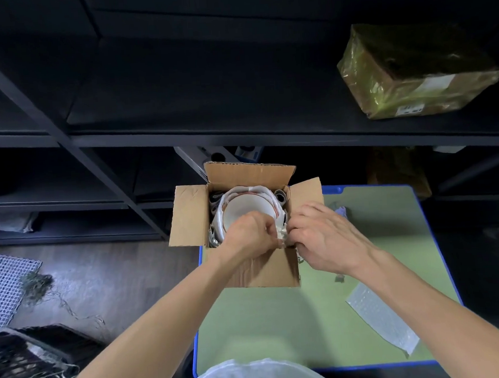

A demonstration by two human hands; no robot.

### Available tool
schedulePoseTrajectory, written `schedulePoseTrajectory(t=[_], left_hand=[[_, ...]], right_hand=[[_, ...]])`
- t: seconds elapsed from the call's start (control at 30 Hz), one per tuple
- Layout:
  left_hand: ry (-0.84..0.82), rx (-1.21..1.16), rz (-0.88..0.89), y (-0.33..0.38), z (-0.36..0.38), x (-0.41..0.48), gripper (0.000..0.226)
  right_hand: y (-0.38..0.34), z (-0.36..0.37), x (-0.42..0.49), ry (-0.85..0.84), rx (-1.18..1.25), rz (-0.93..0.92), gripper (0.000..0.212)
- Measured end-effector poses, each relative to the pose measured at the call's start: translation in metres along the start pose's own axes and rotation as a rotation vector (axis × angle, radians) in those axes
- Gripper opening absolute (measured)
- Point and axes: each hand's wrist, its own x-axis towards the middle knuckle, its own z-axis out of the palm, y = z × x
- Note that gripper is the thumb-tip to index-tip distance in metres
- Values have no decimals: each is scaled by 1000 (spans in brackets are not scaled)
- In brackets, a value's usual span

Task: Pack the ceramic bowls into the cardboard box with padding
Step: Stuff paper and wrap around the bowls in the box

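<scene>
Ceramic bowl (244, 211), one visible, fills one cardboard box (263, 272); left grip (248, 233) and right grip (325, 233) both pinch one padding wad (281, 233).

hands (250, 233) (331, 236) 2 | box (189, 216) 1 | bowl (243, 208) in box 1 | bubble-wrap sheet (381, 318) 1 | parcel (417, 68) 1

an open brown cardboard box (257, 272) stands with flaps spread. inside, a white bowl (244, 211) with a reddish rim sits upright, ringed by white padding (257, 189). a crumpled wad (281, 234) sits at its near right edge.
</scene>
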Motion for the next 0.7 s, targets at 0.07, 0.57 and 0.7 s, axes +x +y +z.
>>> schedulePoseTrajectory(t=[0.07, 0.57, 0.7], left_hand=[[-35, 47, -4, 3, -2, 3, 25], [-41, 157, 80, 4, -16, -24, 39], [-41, 146, 92, 3, -19, -28, 38]], right_hand=[[-3, -3, 6, -101, -73, -8, 28], [-8, 6, 0, -59, -42, 23, 33], [-13, 11, -2, -85, -65, 31, 33]])
